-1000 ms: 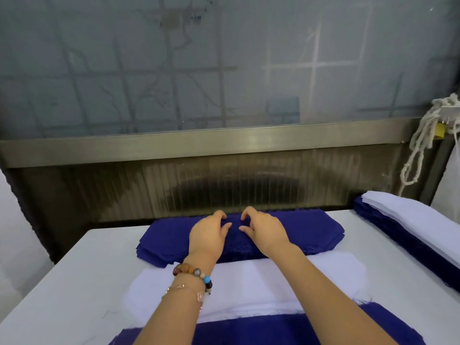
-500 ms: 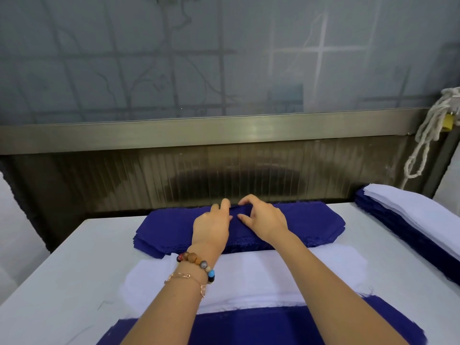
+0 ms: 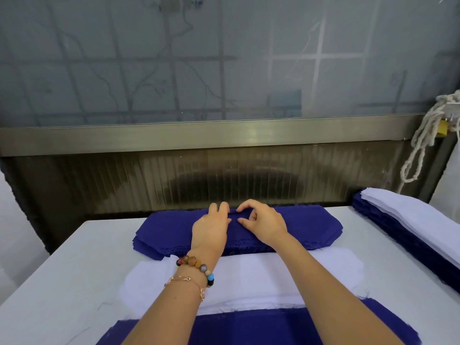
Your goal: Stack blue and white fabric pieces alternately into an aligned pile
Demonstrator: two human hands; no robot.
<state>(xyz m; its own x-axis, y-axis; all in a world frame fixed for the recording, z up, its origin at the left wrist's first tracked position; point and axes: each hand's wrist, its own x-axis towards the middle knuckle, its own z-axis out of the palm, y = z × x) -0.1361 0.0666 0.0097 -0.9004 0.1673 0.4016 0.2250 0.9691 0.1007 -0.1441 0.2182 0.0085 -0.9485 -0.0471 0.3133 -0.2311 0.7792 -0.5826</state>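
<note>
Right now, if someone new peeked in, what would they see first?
Probably the two hands side by side on the dark blue pile at the far middle of the table: the left hand lies flat on it, and the right hand has curled fingers. Next come the big white piece, just nearer and under the arms, and the tall blue-and-white stack at the right edge.

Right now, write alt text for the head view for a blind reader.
A left hand and right hand touch a blue fabric stack at the far side of a white table. Nearer, a white piece lies over a blue piece; a blue-and-white pile sits at right.
</note>
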